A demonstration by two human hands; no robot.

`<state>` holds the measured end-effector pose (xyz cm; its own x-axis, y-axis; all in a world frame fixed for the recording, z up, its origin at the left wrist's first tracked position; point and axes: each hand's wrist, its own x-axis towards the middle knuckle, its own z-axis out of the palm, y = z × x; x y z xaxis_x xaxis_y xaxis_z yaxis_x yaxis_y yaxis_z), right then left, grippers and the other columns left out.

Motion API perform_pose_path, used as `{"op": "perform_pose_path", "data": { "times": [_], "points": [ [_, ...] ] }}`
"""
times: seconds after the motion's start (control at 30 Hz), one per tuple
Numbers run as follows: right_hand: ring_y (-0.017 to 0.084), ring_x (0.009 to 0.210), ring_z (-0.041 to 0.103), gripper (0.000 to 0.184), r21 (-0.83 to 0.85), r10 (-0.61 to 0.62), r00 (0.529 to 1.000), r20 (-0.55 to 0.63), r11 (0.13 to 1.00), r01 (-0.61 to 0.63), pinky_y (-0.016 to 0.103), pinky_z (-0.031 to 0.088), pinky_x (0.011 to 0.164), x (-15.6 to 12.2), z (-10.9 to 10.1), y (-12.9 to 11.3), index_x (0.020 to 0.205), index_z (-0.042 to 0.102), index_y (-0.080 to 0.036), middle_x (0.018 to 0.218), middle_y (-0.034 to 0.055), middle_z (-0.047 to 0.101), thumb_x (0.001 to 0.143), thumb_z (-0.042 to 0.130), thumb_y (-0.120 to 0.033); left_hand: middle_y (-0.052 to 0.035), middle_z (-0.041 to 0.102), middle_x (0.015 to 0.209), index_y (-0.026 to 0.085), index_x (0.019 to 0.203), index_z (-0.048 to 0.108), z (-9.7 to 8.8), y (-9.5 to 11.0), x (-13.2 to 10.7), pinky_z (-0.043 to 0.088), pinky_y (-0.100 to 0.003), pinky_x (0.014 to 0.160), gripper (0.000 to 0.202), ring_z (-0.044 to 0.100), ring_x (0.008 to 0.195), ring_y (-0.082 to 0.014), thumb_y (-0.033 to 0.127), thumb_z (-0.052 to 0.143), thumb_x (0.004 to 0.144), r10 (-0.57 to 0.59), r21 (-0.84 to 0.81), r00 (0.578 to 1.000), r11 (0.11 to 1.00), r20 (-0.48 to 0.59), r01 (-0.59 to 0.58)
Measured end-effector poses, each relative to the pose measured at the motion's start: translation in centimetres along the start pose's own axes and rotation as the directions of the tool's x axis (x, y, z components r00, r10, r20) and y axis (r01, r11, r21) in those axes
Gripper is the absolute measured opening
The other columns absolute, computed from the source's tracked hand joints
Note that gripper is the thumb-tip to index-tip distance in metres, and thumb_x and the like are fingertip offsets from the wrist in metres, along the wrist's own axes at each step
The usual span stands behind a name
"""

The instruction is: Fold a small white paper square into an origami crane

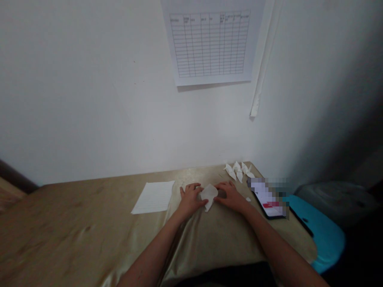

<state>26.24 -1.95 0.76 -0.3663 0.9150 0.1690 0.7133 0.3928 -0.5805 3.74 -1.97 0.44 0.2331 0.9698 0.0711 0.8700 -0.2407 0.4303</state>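
Note:
Between my two hands is a small white piece of folded paper [208,196], wide and rounded at the top and narrowing to a point toward me. My left hand [191,199] grips its left side, with the thumb on the lower left edge and the other fingers curled near the top. On the opposite side, my right hand [229,197] pinches the right edge between thumb and fingers. Finer folds in the paper are too small to make out.
Ruled paper sheets [154,197] lie to the left. Several small folded white paper shapes [238,172] sit at the back right corner of the cloth-covered table [74,231]. A phone [269,201] is at the right, beside a blue stool [329,229]. The wall [104,99] borders the back.

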Motion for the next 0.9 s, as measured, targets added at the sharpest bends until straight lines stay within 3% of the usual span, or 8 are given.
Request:
{"op": "perform_pose_path", "data": {
  "times": [0.17,0.47,0.63,0.9],
  "points": [
    [0.026,0.129,0.051,0.045,-0.004,0.013,1.000,-0.018,1.000,-0.013,0.052,0.014,0.120,0.2,0.6,-0.1,0.125,0.064,-0.023,0.126,0.0081,0.066,0.082,0.068,-0.036,-0.0073,0.051,0.147,0.031,0.125,0.064,0.0,-0.6,0.0,0.003,-0.071,0.116,0.057,0.037,0.140,-0.0329,0.047,0.077,0.072,0.025,-0.013,0.999,1.000,0.031,-0.025],
    [0.027,0.127,0.051,0.039,-0.045,0.042,0.998,-0.050,0.998,-0.044,0.057,0.011,0.118,0.4,1.4,-0.7,0.122,0.063,-0.023,0.126,0.0088,0.067,0.084,0.066,-0.032,-0.0088,0.050,0.149,0.029,0.127,0.062,-0.2,-0.2,0.0,0.003,-0.071,0.116,0.059,0.036,0.142,-0.0336,0.054,0.072,0.075,0.019,0.015,0.999,1.000,0.050,-0.020],
    [0.028,0.127,0.052,0.040,-0.021,0.060,0.997,-0.044,0.998,-0.061,0.058,0.009,0.118,0.6,1.5,-0.8,0.122,0.063,-0.023,0.125,0.0089,0.067,0.083,0.068,-0.032,-0.0105,0.047,0.151,0.029,0.132,0.059,-0.5,0.3,-0.2,0.005,-0.075,0.114,0.073,0.035,0.142,-0.0375,0.063,0.073,0.069,0.020,0.056,0.998,0.998,0.062,-0.023],
    [0.028,0.125,0.053,0.039,-0.010,0.045,0.995,-0.088,0.999,-0.046,0.058,0.010,0.117,0.7,1.9,-0.7,0.121,0.062,-0.024,0.124,0.0081,0.067,0.082,0.066,-0.025,-0.0108,0.045,0.152,0.029,0.133,0.058,-0.8,0.7,-0.2,0.004,-0.077,0.113,0.077,0.033,0.143,-0.0394,0.060,0.076,0.065,0.008,0.045,0.996,0.999,0.085,-0.012]
  ]
}}
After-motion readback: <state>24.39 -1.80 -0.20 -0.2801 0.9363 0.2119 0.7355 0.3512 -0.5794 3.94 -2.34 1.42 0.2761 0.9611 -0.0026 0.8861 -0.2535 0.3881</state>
